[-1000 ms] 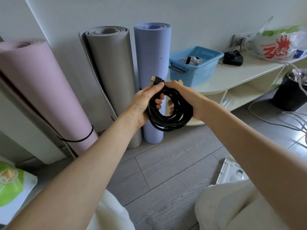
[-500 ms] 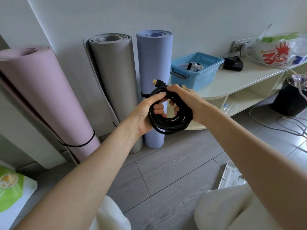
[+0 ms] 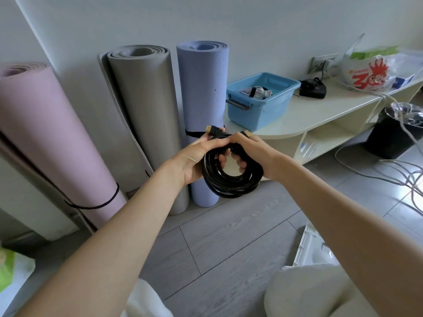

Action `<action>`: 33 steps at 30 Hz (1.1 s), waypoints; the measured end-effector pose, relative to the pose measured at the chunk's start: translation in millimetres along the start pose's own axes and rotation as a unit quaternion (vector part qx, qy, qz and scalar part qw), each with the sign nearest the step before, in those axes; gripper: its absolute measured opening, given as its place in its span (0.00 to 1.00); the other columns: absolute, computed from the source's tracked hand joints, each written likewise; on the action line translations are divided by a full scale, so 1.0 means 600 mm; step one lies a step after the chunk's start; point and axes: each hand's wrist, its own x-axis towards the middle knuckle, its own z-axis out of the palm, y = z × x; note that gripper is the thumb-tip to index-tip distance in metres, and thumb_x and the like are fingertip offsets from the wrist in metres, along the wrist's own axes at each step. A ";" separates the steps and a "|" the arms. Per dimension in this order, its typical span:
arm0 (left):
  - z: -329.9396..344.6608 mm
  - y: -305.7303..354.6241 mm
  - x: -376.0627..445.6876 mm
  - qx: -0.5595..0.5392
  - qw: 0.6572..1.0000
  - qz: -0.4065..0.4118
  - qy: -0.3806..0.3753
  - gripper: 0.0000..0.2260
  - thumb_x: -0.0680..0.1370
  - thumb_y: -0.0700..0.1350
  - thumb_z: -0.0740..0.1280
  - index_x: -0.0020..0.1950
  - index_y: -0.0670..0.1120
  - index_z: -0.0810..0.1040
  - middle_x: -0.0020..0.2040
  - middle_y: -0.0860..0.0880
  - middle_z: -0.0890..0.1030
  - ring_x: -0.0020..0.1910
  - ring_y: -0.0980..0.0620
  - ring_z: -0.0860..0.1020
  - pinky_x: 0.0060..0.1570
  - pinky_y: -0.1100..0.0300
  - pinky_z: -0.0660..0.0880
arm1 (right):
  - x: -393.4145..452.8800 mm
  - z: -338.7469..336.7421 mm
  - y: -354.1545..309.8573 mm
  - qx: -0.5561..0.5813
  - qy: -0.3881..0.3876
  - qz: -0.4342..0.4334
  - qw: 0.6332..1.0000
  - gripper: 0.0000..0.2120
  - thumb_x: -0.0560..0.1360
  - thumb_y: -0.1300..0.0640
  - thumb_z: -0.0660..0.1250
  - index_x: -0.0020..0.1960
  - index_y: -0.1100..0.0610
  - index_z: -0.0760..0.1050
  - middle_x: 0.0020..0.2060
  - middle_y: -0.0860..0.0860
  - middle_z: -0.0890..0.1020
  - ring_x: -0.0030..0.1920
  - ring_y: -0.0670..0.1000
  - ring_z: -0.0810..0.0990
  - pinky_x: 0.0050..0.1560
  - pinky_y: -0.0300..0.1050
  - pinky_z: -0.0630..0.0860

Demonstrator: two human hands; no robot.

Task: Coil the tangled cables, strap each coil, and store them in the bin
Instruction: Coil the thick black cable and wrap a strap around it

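Black cable coil (image 3: 231, 179) gripped between left hand (image 3: 194, 156) and right hand (image 3: 258, 154).

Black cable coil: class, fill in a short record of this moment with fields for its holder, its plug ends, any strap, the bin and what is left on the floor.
holder: left hand and right hand both grip the black cable coil at its top
plug ends: gold-tipped plug sticks up above the hands
strap: none visible on the coil
bin: blue bin on the shelf top, already holding a strapped light bundle
floor: loose pale cables at right
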 end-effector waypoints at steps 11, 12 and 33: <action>-0.027 -0.157 0.164 0.012 0.989 -0.147 0.026 0.13 0.78 0.32 0.60 0.55 0.49 0.66 0.31 0.46 0.71 0.20 0.58 0.67 0.21 0.68 0.68 | 0.088 -0.070 0.213 0.133 0.012 0.145 0.980 0.14 0.76 0.47 0.63 0.41 0.58 0.76 0.30 0.52 0.77 0.29 0.49 0.74 0.35 0.43 0.75; -0.031 -0.166 0.179 0.016 0.988 -0.151 0.037 0.13 0.78 0.32 0.61 0.54 0.49 0.66 0.31 0.47 0.71 0.20 0.58 0.67 0.21 0.68 0.68 | 0.106 -0.076 0.226 0.124 0.020 0.149 0.981 0.15 0.76 0.46 0.64 0.43 0.59 0.77 0.32 0.53 0.78 0.32 0.50 0.75 0.39 0.45 0.76; -0.089 -0.345 0.436 0.096 0.958 -0.229 0.143 0.12 0.76 0.31 0.62 0.45 0.49 0.68 0.31 0.45 0.70 0.18 0.57 0.65 0.22 0.69 0.67 | 0.401 -0.276 0.408 -0.503 0.254 0.115 0.818 0.17 0.73 0.71 0.55 0.59 0.66 0.74 0.56 0.65 0.74 0.62 0.63 0.67 0.57 0.52 0.69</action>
